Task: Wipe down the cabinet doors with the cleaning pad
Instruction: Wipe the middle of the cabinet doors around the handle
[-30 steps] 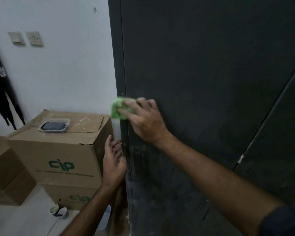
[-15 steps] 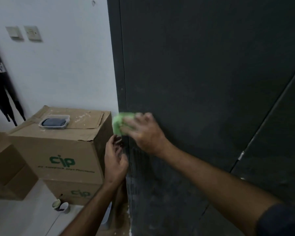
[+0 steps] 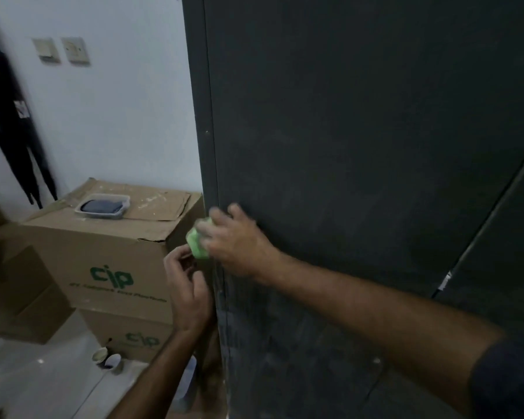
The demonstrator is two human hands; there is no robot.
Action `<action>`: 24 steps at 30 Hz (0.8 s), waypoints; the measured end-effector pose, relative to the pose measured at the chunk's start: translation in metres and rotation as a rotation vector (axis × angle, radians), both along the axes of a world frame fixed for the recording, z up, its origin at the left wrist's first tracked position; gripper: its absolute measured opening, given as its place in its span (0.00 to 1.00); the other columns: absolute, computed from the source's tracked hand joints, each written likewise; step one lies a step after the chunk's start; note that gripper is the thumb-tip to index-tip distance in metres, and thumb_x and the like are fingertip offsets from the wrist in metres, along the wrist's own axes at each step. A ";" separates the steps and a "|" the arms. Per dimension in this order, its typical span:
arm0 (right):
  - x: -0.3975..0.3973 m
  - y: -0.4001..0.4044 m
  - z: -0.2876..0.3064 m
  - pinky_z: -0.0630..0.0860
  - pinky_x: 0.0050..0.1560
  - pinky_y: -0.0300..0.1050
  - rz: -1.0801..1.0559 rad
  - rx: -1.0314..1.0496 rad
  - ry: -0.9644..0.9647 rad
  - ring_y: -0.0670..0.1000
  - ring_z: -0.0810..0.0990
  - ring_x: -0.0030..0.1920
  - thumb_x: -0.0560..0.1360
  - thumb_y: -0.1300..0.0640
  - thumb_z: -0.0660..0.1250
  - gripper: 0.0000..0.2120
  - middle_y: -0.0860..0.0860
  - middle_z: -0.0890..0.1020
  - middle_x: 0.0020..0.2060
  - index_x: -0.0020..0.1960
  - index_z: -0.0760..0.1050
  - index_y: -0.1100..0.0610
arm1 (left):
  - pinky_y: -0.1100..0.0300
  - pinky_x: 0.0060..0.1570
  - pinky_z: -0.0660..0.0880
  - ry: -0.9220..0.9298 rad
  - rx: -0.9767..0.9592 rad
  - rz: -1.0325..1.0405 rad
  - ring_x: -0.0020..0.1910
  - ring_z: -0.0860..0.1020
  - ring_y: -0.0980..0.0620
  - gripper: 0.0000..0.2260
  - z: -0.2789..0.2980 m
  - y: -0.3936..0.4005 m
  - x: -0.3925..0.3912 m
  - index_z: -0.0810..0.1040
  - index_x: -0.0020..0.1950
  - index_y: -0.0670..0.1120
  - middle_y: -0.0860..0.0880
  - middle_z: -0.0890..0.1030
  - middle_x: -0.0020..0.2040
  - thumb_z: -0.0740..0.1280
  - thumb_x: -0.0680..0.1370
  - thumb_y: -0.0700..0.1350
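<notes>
right hand (image 3: 239, 240): fingers curled on green pad (image 3: 198, 242), pressing it at door (image 3: 360, 176) left edge
left hand (image 3: 188, 294): fingers loosely curled, holding nothing, just below pad

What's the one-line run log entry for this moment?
task: wipe cabinet doors | right hand: presses green cleaning pad on left edge of cabinet door | left hand: at door edge below pad, fingers curled, grasp unclear

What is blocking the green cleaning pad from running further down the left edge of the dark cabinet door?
The left hand, fingers curled, sits directly below the green cleaning pad at the dark cabinet door edge. The right hand presses the pad there.
</notes>
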State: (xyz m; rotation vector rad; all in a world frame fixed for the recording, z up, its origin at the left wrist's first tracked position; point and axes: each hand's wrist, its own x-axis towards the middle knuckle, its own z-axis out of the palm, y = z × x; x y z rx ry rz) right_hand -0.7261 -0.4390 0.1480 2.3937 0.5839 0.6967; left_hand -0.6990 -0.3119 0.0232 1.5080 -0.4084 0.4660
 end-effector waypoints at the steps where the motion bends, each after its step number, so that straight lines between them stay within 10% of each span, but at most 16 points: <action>1: 0.009 -0.003 0.014 0.70 0.52 0.55 -0.009 0.073 -0.076 0.57 0.74 0.59 0.75 0.57 0.52 0.23 0.50 0.79 0.65 0.61 0.81 0.52 | 0.49 0.63 0.76 -0.017 0.011 -0.004 0.61 0.75 0.48 0.21 -0.002 -0.001 -0.001 0.69 0.67 0.49 0.53 0.72 0.61 0.58 0.74 0.37; 4: 0.013 -0.013 0.015 0.68 0.51 0.53 0.037 0.278 -0.246 0.57 0.71 0.59 0.78 0.59 0.58 0.19 0.48 0.79 0.67 0.64 0.81 0.52 | 0.50 0.64 0.74 -0.115 0.031 0.024 0.61 0.74 0.47 0.22 0.000 -0.005 0.003 0.70 0.67 0.50 0.58 0.72 0.62 0.58 0.74 0.38; 9: -0.023 -0.021 -0.073 0.73 0.58 0.53 0.015 -0.166 0.045 0.54 0.74 0.67 0.80 0.54 0.54 0.19 0.45 0.74 0.71 0.67 0.77 0.47 | 0.63 0.57 0.73 -0.246 -0.001 0.106 0.58 0.73 0.57 0.20 0.002 -0.002 0.012 0.71 0.66 0.49 0.57 0.71 0.57 0.60 0.74 0.38; 15: 0.019 -0.024 -0.033 0.66 0.52 0.54 0.087 0.257 -0.428 0.58 0.68 0.61 0.78 0.58 0.62 0.19 0.47 0.78 0.70 0.67 0.79 0.52 | 0.58 0.58 0.73 -0.471 -0.079 0.087 0.60 0.74 0.48 0.20 0.008 -0.022 0.031 0.71 0.66 0.49 0.54 0.73 0.61 0.59 0.76 0.38; 21: -0.001 -0.062 -0.109 0.67 0.53 0.51 0.237 -0.142 -0.260 0.54 0.69 0.60 0.77 0.48 0.68 0.11 0.45 0.80 0.65 0.59 0.82 0.45 | 0.56 0.61 0.73 -0.550 -0.075 0.076 0.62 0.74 0.50 0.20 -0.011 -0.036 0.049 0.74 0.67 0.42 0.46 0.74 0.63 0.58 0.75 0.37; 24: 0.012 -0.068 -0.077 0.66 0.50 0.53 0.206 0.166 -0.521 0.55 0.68 0.57 0.78 0.56 0.66 0.13 0.47 0.81 0.65 0.61 0.81 0.50 | 0.55 0.64 0.73 -0.673 -0.040 0.002 0.65 0.74 0.45 0.21 -0.017 -0.045 0.056 0.74 0.69 0.37 0.44 0.74 0.65 0.56 0.77 0.39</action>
